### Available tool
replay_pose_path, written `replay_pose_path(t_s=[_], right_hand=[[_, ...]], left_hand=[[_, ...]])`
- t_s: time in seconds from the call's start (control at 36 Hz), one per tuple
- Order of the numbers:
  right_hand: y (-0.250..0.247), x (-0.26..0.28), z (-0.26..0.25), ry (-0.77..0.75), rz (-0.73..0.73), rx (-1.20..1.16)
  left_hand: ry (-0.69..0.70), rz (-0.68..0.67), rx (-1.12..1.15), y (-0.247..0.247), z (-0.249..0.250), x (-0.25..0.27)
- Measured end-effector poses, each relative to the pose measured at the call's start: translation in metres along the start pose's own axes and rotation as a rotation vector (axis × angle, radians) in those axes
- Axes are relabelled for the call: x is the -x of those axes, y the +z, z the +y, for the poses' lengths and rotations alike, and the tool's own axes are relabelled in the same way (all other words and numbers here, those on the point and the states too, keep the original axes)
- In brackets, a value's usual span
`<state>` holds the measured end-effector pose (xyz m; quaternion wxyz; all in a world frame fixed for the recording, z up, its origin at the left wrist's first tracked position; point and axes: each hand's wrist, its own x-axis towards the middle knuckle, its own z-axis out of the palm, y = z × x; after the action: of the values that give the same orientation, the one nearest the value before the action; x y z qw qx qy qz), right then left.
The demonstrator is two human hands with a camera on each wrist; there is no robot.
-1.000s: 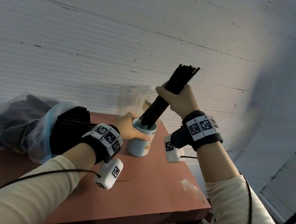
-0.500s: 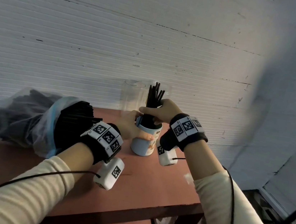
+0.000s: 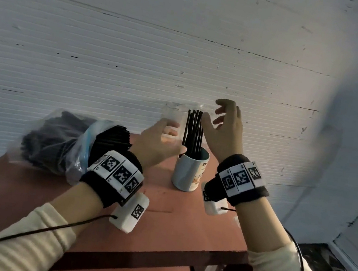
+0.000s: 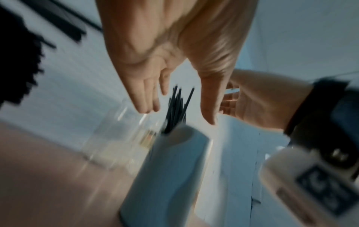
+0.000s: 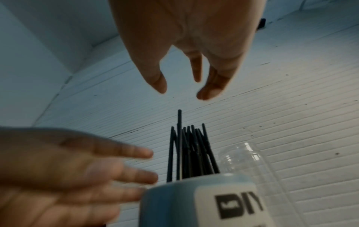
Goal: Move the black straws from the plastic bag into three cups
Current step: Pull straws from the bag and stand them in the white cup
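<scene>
Straws [image 3: 193, 132]: thin black sticks upright in blue cup [image 3: 189, 173] (glossy, cylindrical), between left hand [image 3: 158, 143] at 9 o'clock and right hand [image 3: 224, 130] at 3; fingers spread wide, holding nothing.

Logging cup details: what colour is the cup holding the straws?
Light blue cup with a white printed label; clearest in the right wrist view.

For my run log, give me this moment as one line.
step: first cup loaded | straws: upright in blue cup | left hand: open beside cup | right hand: open, off straws | bag: still holds straws
</scene>
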<state>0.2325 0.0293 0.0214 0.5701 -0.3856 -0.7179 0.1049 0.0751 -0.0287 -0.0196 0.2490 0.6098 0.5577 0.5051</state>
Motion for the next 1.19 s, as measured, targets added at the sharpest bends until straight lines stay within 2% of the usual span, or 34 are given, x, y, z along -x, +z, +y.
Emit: replay_pose_path(t_s=[0.08,0.17,0.25,0.31,0.36,0.44,0.5,0.58,0.64,0.83,1.03,1.14,1.19], right_hand=[[0.009,0.009,-0.014,-0.064,-0.1,-0.048],[0.025,0.023,-0.026,-0.031,-0.288,-0.122],[0.046,0.035,-0.036,0.049,-0.597,-0.134],[0.061,0.044,-0.042,0.088,-0.807,-0.114],[0.079,0.052,-0.046,0.054,-0.886,-0.101],[0.104,0.058,-0.053,-0.01,-0.883,-0.021],[0.12,0.062,-0.058,-0.031,-0.874,0.011],[0.141,0.066,-0.062,-0.073,-0.862,0.075],[0.148,0.066,-0.063,-0.091,-0.832,0.09],[0.136,0.058,-0.057,-0.005,-0.765,-0.035],[0.112,0.048,-0.04,0.084,-0.816,-0.151],[0.113,0.051,-0.04,0.124,-0.858,-0.161],[0.118,0.056,-0.042,0.128,-0.834,-0.203]], left_hand=[[0.112,0.134,-0.041,-0.031,0.011,0.009],[0.165,0.273,-0.132,-0.062,0.012,0.014],[0.11,0.382,-0.223,-0.092,-0.004,0.015],[0.062,0.396,-0.276,-0.109,-0.019,0.016],[0.013,0.392,-0.317,-0.122,-0.032,0.019],[-0.051,0.38,-0.439,-0.14,-0.05,0.024],[-0.081,0.324,-0.489,-0.149,-0.063,0.027],[-0.113,0.198,-0.443,-0.153,-0.07,0.033],[-0.119,0.164,-0.375,-0.153,-0.07,0.036],[-0.103,0.176,-0.407,-0.158,-0.068,0.043],[-0.111,0.186,-0.45,-0.163,-0.067,0.05],[-0.116,0.186,-0.457,-0.163,-0.066,0.051],[-0.118,0.198,-0.468,-0.162,-0.065,0.051]])
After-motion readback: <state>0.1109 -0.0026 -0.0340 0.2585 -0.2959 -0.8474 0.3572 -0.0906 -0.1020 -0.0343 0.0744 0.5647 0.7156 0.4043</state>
